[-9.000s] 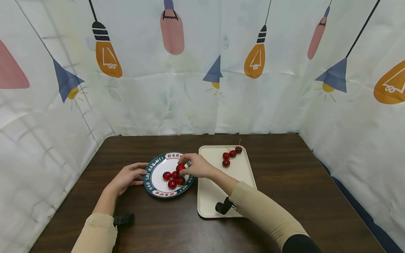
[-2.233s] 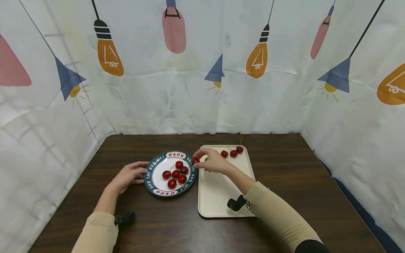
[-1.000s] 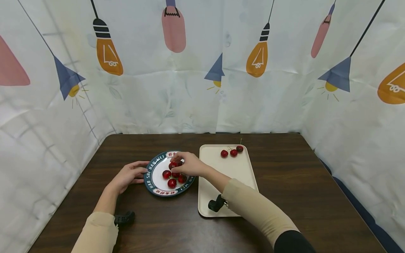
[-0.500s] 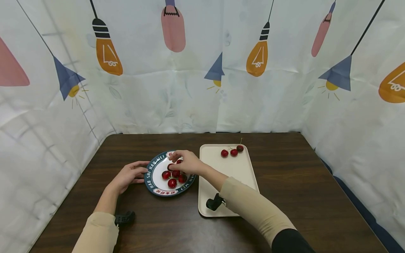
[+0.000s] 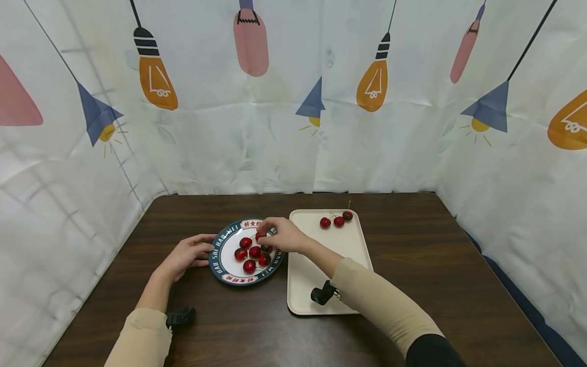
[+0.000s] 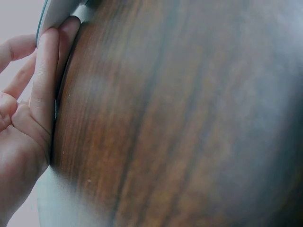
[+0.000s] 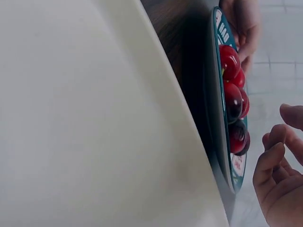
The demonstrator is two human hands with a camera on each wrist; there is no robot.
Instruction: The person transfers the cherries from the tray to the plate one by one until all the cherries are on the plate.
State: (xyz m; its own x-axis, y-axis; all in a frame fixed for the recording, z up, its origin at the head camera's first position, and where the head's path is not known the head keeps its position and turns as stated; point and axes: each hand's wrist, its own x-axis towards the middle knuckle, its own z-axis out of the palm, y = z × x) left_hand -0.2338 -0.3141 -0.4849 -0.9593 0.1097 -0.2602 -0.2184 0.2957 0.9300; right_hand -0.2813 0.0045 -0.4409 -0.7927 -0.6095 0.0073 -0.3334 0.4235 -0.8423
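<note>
A round white plate [image 5: 231, 251] with a dark green lettered rim holds several red cherries [image 5: 249, 266], some with stems. Beside its left edge is my left hand [image 5: 185, 257]; its extended fingers touch the rim, some fingertips lying by the plate's underside in the left wrist view. Over the plate's right part hovers my right hand [image 5: 284, 237], partly covering cherries at the back. In the right wrist view, the right thumb and fingers [image 7: 270, 163] are bent loosely and apart, with nothing between them. Three cherries [image 5: 339, 221] lie at the far end of the cream tray [image 5: 316, 265].
The plate and tray stand side by side on a dark wooden table [image 5: 238, 326], with a narrow gap between them. A printed white curtain [image 5: 275, 153] hangs behind and along both sides. Each wrist wears a small black camera [image 5: 323, 293].
My right hand carried a cherry from the tray onto the plate and let it go at the back left, then drew back rightward. Four tray cherries became three. My left hand stays at the rim.
</note>
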